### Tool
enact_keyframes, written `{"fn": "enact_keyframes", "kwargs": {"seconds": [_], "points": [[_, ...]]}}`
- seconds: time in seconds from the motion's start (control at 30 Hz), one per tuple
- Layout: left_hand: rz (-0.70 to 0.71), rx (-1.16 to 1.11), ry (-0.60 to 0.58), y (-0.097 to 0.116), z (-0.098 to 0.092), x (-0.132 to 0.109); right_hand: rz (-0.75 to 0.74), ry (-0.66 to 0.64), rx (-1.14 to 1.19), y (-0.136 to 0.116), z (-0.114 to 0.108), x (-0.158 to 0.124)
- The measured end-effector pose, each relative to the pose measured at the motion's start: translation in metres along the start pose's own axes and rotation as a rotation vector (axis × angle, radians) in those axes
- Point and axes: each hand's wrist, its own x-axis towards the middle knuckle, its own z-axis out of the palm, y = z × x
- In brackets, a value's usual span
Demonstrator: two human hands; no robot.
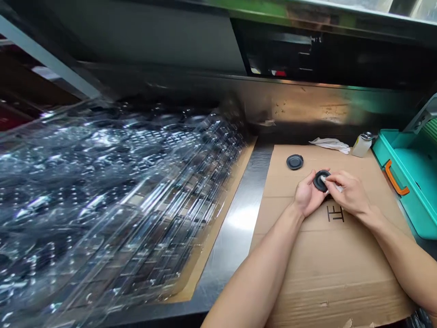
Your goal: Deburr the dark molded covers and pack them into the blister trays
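My left hand [306, 195] holds a round black disc-shaped part [319, 183] by its edge, tilted up above the cardboard. Pinched in my right hand [348, 190] is a small white cloth [337, 187], pressed against the face of that disc. Most of the cloth is hidden by my fingers. A second round black part [295, 161], much like the first, lies flat on the cardboard just beyond my left hand.
Stacked clear plastic trays [129, 196] fill the left side. Under my hands lies a cardboard sheet [317, 264] on the metal table [239, 209]. At the back are a white cloth [330, 145] and a small bottle [362, 145]. A teal box [396, 168] with an orange handle stands right.
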Motion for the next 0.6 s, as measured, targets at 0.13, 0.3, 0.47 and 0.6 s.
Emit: {"fn": "enact_keyframes", "kwargs": {"seconds": [0.13, 0.3, 0.47, 0.6], "points": [[-0.009, 0.049, 0.025, -0.01, 0.002, -0.001, 0.009, 0.028, -0.13, 0.013, 0.009, 0.003], [0.079, 0.111, 0.083, -0.02, 0.0, 0.0, 0.053, -0.053, -0.353, 0.015, 0.013, -0.001], [0.172, 0.172, 0.107, -0.021, -0.002, 0.0, 0.049, -0.075, -0.423, 0.008, 0.019, -0.002], [0.228, 0.173, 0.132, -0.021, -0.002, 0.001, 0.058, -0.091, -0.438, 0.008, 0.022, 0.0]]}}
